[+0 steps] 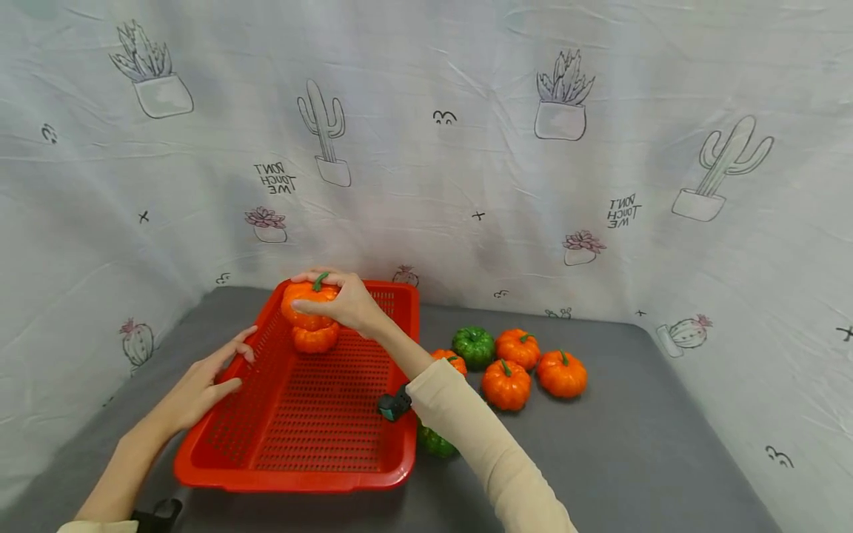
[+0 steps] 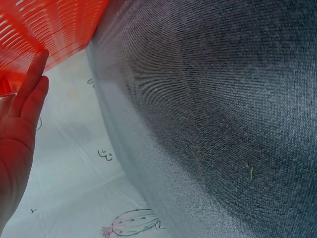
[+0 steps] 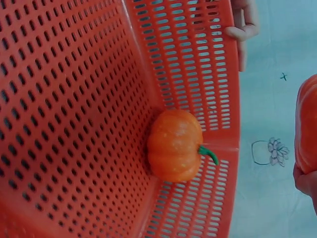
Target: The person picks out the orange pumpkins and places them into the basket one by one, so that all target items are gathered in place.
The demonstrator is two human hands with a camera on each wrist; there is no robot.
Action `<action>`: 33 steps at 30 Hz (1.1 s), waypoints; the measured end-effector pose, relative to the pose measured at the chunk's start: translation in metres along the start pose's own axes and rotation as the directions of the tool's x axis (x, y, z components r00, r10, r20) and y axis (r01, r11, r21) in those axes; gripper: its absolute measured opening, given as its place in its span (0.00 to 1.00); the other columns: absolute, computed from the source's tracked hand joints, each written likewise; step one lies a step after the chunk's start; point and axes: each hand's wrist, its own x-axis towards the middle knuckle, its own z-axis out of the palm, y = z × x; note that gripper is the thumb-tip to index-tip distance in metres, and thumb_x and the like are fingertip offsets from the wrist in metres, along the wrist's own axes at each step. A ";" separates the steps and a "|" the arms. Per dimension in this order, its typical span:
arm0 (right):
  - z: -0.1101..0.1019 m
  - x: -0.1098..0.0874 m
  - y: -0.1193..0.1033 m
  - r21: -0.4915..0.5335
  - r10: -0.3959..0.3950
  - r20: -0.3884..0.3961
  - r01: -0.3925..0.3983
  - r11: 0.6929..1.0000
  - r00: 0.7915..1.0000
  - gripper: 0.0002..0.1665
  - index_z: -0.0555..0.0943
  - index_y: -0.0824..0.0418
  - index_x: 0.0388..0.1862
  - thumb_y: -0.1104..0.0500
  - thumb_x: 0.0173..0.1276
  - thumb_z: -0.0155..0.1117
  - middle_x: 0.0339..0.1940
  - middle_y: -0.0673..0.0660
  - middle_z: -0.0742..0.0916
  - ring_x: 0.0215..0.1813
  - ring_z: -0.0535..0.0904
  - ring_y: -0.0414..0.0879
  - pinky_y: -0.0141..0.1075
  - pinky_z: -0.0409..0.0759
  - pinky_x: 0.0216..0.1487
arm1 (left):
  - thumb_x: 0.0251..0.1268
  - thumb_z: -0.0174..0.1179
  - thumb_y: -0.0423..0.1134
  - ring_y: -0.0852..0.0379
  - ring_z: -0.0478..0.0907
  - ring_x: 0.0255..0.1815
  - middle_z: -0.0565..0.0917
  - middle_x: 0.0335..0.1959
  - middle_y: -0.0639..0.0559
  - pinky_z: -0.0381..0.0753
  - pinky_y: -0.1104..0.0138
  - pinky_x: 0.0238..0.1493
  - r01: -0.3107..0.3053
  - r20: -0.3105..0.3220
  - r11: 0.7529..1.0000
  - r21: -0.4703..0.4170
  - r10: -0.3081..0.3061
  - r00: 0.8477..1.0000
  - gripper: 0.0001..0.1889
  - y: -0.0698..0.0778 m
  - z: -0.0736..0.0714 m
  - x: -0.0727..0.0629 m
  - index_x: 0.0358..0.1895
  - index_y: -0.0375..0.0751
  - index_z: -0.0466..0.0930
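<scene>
One right hand (image 1: 352,302) has thumb and fingers clamped around a raised orange ribbed pumpkin (image 1: 301,293), which lies at its nine o'clock. Toward six from that, a second orange ribbed pumpkin (image 1: 316,340) sits in the eleven-o'clock corner of the red perforated plastic basket (image 1: 320,414). The left hand (image 1: 205,379), farther off toward eight, touches the basket; whether it grips, I cannot tell.

Basket (image 1: 320,422) red, slot-hole pattern. At its 12 o'clock, upper pumpkin (image 1: 298,297) and lower pumpkin (image 1: 315,341): both orange, green stems. At its 3 o'clock, orange pumpkins (image 1: 506,386), mottled green pumpkins (image 1: 474,349). Surface (image 1: 640,429) dark grey. Backdrop (image 1: 413,185) off-white, line-drawn cacti. Sleeves (image 1: 480,437) cream.
</scene>
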 end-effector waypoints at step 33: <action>0.024 0.013 0.063 -0.090 0.111 -0.035 -0.114 0.989 0.993 0.22 0.83 0.61 0.52 0.62 0.56 0.73 0.52 0.49 0.85 0.54 0.73 0.32 0.28 0.75 0.49 | 0.56 0.54 0.22 0.72 0.62 0.52 0.70 0.58 0.46 0.69 0.72 0.39 0.003 -0.007 1.000 -0.014 -0.003 1.000 0.21 0.000 0.001 -0.001 0.54 0.39 0.69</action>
